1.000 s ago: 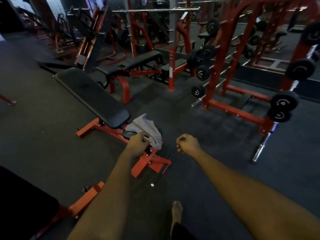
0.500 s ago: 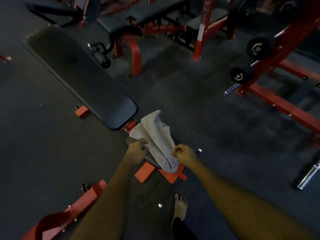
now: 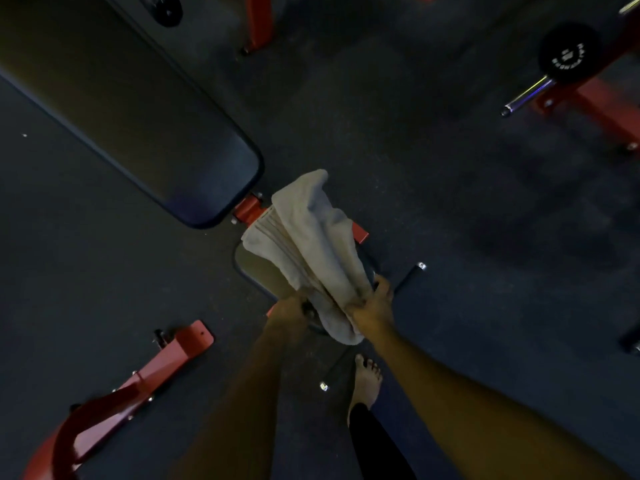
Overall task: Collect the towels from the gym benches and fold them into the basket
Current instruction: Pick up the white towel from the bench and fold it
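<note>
Dim gym floor (image 3: pixel 450 220); my left hand (image 3: pixel 289 311) and right hand (image 3: pixel 372 306) both clutch the towel (image 3: pixel 311 244) on the bench seat (image 3: pixel 263 271). No basket visible; folding remains.

towels: 1 (image 3: pixel 311 251)
hands: 2, left (image 3: pixel 289 311) and right (image 3: pixel 372 304)
bare feet: 1 (image 3: pixel 367 379)
weight plates: 1 (image 3: pixel 568 51)
bench pads: 2, backrest (image 3: pixel 138 109) and seat (image 3: pixel 266 271)

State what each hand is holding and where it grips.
Both grip the towel at its near end on the bench seat: right hand on the bunched right edge, left hand on the left edge.
</note>
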Tool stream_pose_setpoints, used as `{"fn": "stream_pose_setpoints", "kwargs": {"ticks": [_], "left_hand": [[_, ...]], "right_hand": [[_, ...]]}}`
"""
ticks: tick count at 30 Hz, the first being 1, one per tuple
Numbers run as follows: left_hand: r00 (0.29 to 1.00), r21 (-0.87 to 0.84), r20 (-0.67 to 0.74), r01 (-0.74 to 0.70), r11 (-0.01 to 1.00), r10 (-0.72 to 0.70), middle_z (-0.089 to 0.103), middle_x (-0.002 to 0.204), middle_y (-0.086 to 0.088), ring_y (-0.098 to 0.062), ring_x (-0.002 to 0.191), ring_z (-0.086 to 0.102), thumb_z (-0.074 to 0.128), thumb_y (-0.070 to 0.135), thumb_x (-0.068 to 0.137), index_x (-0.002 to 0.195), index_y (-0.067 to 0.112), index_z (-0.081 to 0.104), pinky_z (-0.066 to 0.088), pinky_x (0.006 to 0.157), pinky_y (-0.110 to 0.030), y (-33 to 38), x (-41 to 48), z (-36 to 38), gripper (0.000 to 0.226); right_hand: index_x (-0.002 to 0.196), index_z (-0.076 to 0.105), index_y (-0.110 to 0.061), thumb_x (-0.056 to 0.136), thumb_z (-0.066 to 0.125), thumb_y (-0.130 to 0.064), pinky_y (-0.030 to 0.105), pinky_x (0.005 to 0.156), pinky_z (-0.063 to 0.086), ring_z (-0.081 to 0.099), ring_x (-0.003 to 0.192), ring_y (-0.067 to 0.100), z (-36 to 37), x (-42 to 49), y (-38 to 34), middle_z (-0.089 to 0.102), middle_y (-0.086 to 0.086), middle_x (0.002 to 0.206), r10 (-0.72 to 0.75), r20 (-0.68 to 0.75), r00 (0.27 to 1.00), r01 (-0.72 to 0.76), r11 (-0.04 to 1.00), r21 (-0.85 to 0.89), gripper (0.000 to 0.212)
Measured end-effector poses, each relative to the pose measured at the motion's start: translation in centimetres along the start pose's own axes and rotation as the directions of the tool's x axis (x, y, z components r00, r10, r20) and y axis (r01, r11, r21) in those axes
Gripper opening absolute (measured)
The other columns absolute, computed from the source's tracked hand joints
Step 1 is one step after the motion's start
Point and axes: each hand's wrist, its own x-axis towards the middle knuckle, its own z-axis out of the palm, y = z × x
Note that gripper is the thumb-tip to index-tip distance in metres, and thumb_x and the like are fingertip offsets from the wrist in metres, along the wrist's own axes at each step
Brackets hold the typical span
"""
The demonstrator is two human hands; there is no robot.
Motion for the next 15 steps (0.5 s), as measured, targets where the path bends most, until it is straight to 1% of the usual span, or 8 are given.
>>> {"fn": "stream_pose_setpoints", "kwargs": {"ticks": [3,5,6,8,10,12,13,15], "left_hand": [[0.998,-0.004,0.053,-0.044,0.999,0.044,0.062,0.120,-0.016,-0.031,0.111,0.061,0.052,0.015,0.093,0.125,0.007,0.057,0.051,0.088,-0.025,0.0,-0.3,-1.3,0.033],[0.997,-0.017,0.026,-0.067,0.998,0.068,0.062,0.118,-0.012,-0.025,0.110,0.061,0.053,0.013,0.094,0.123,0.008,0.058,0.049,0.086,-0.025,1.0,-1.5,-3.4,0.030],[0.993,-0.022,-0.050,-0.107,0.994,0.106,0.064,0.114,-0.010,-0.023,0.105,0.062,0.053,0.013,0.093,0.120,0.010,0.059,0.050,0.085,-0.027,1.7,-2.2,-4.7,0.029],[0.958,-0.074,-0.191,-0.231,0.970,0.213,0.065,0.118,-0.010,-0.023,0.107,0.062,0.055,0.010,0.091,0.127,0.011,0.057,0.052,0.090,-0.030,3.5,-4.2,-7.6,0.036],[0.928,-0.151,-0.259,-0.312,0.938,0.267,0.056,0.135,-0.010,-0.026,0.124,0.053,0.053,0.006,0.091,0.139,0.014,0.048,0.046,0.099,-0.020,5.8,-6.8,-11.1,0.049],[0.867,-0.051,-0.294,-0.436,0.899,0.404,0.045,0.147,-0.007,-0.024,0.135,0.043,0.052,0.017,0.089,0.144,0.020,0.040,0.035,0.111,-0.026,8.2,-9.1,-14.7,0.057],[0.816,-0.008,-0.283,-0.528,0.849,0.504,0.041,0.150,-0.005,-0.022,0.138,0.039,0.050,0.028,0.086,0.145,0.023,0.037,0.031,0.115,-0.033,9.3,-10.3,-16.3,0.061],[0.755,-0.001,-0.224,-0.632,0.775,0.616,0.037,0.153,0.002,-0.013,0.140,0.035,0.043,0.036,0.079,0.147,0.028,0.031,0.028,0.118,-0.035,10.9,-12.3,-19.4,0.069]], "right_hand": [[0.137,0.039,-0.013,0.073,0.077,-0.031,0.045,0.098,0.049,0.052,0.120,0.035,-0.6,0.7,-2.2,0.050,0.014,0.136,0.072,0.069,0.995,-0.063,0.991,-0.118,0.076],[0.105,0.061,-0.010,0.083,0.068,-0.029,0.039,0.091,0.051,0.060,0.106,0.033,-1.1,-0.3,-4.1,0.066,0.014,0.110,0.038,0.136,0.990,-0.005,0.972,-0.234,0.030],[0.084,0.060,-0.012,0.087,0.063,-0.026,0.036,0.085,0.050,0.061,0.097,0.030,-1.6,-1.0,-5.1,0.066,0.011,0.093,-0.006,0.163,0.987,0.043,0.974,-0.223,0.015],[0.068,0.053,-0.017,0.089,0.056,-0.021,0.036,0.079,0.047,0.057,0.089,0.027,-2.8,-2.5,-7.4,0.057,0.007,0.079,-0.127,0.173,0.977,0.160,0.968,-0.195,0.022],[0.096,0.065,-0.009,0.093,0.053,-0.019,0.038,0.088,0.046,0.058,0.102,0.033,-4.5,-4.6,-10.1,0.062,0.017,0.103,-0.249,0.193,0.949,0.286,0.937,-0.199,0.015],[0.130,0.057,-0.008,0.095,0.054,-0.016,0.038,0.104,0.040,0.052,0.123,0.034,-6.3,-6.7,-13.0,0.058,0.016,0.131,-0.372,0.230,0.899,0.414,0.894,-0.173,0.036],[0.133,0.056,-0.010,0.094,0.056,-0.015,0.040,0.107,0.039,0.052,0.125,0.033,-7.3,-7.8,-14.5,0.057,0.015,0.134,-0.425,0.239,0.873,0.468,0.869,-0.162,0.039],[0.110,0.068,-0.016,0.090,0.058,-0.014,0.036,0.090,0.049,0.059,0.104,0.027,-9.9,-10.3,-17.6,0.067,0.009,0.108,-0.516,0.289,0.806,0.573,0.802,-0.166,0.022]]}}
